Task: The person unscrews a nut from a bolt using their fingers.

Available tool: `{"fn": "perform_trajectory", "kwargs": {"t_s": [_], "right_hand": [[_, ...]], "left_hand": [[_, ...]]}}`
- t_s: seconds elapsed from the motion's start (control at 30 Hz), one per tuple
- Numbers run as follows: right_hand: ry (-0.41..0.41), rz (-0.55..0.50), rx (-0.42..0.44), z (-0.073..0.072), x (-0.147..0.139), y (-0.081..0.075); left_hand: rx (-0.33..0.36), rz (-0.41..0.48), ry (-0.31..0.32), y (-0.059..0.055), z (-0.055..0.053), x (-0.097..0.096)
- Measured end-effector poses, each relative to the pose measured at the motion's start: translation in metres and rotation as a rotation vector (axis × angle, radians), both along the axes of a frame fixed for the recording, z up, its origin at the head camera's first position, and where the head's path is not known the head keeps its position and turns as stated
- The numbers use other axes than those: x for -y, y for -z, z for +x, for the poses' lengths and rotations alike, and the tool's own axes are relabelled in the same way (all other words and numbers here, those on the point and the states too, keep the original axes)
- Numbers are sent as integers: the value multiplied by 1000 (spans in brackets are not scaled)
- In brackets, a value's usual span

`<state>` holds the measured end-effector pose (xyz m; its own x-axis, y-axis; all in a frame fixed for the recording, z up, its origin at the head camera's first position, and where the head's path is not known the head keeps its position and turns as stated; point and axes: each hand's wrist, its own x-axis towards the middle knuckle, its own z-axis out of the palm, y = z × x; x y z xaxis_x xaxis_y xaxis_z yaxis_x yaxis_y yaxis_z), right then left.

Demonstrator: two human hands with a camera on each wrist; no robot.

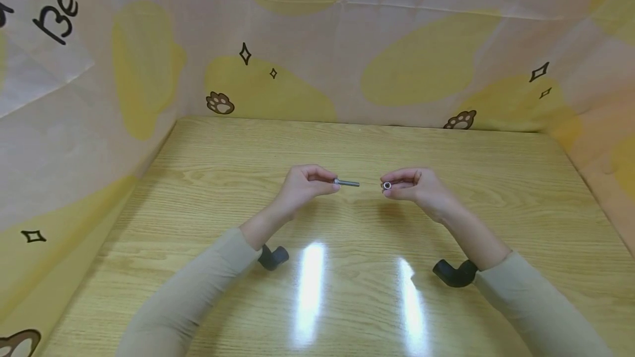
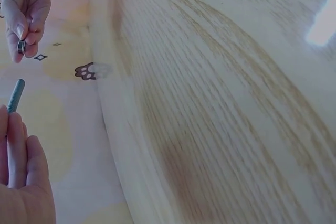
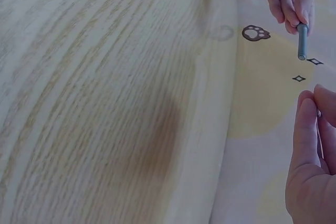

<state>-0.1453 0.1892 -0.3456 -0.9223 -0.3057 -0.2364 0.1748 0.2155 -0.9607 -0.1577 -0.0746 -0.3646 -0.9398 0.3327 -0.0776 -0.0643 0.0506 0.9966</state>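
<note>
Between thumb and fingertips my left hand (image 1: 308, 185) pinches a silver bolt (image 1: 348, 183) by its head end. Its threaded shank points right, toward the other hand. My right hand (image 1: 419, 187) pinches a small metal nut (image 1: 387, 185) with its hole facing the head camera. A short gap separates the bolt's tip from the nut, and both hands are raised over the table. In the left wrist view the bolt (image 2: 16, 95) shows its thread, with the nut (image 2: 21, 46) edge-on beyond it. The right wrist view shows the bolt (image 3: 302, 41) end-on, while fingers mostly hide the nut.
The wooden table (image 1: 223, 150) has two bright light reflections near its front. A printed cloth (image 1: 317, 43) with yellow patches and paw prints hangs behind and at both sides. Dark curved pieces (image 1: 455, 273) stick out at both wrists, by the sleeves.
</note>
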Motion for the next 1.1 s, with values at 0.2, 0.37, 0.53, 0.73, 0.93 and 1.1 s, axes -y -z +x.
{"fn": "perform_trajectory", "kwargs": {"t_s": [0.2, 0.37, 0.53, 0.73, 0.93, 1.1], "right_hand": [[3, 2, -11, -3, -1, 9], [7, 6, -4, -5, -3, 16], [2, 19, 4, -7, -3, 21], [-9, 4, 5, -10, -4, 31], [-3, 27, 4, -14, -6, 36], [2, 61, 14, -17, -7, 37]], "left_hand": [[-3, -4, 7, 4, -2, -2], [1, -13, 11, 9, -6, -3], [13, -50, -2, 15, -10, -3], [29, -111, -27, 21, -15, -3], [6, -129, -8, 28, -20, -6], [4, -132, 4, 30, -23, -10]]}}
